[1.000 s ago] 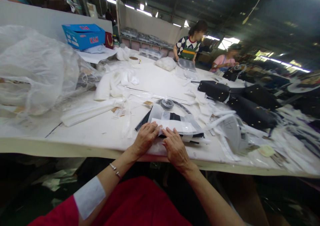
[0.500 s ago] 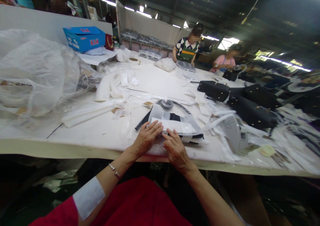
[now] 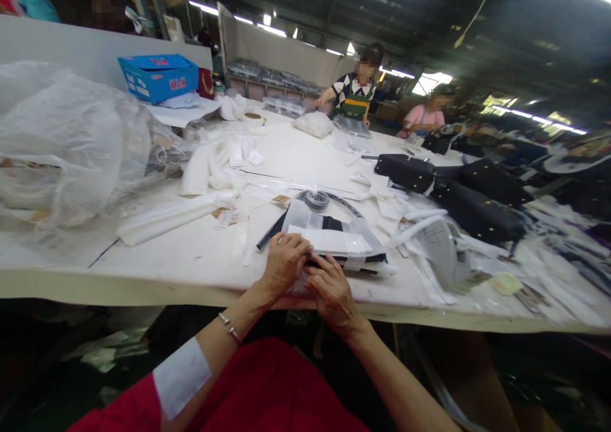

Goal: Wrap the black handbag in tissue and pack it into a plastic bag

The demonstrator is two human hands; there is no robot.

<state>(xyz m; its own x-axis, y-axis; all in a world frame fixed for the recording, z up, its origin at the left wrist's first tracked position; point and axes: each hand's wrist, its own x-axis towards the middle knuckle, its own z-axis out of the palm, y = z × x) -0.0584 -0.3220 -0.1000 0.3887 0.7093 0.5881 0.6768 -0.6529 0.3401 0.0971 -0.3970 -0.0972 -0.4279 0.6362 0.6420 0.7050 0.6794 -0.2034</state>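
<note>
A flat black-and-white bag panel in clear wrap (image 3: 329,238) lies near the table's front edge, with a coiled dark strap (image 3: 317,199) at its top. My left hand (image 3: 286,260) rests on its lower left corner, fingers bent and pressed together. Just to the right, my right hand (image 3: 330,289) touches the lower edge, its fingers closed towards the left fingertips. Both hands seem to pinch the edge of the wrap, though the fingertips are partly hidden.
Crumpled clear plastic (image 3: 81,139) fills the left of the white table (image 3: 162,260). A blue box (image 3: 160,79) stands behind it. Black bags (image 3: 477,203) and white wrapping strips (image 3: 420,225) lie at the right. Two people work across the table.
My left hand's fingers have curled in from lying flat, and my right fingers have drawn closer to them. The person in the green apron has stretched an arm out to the left.
</note>
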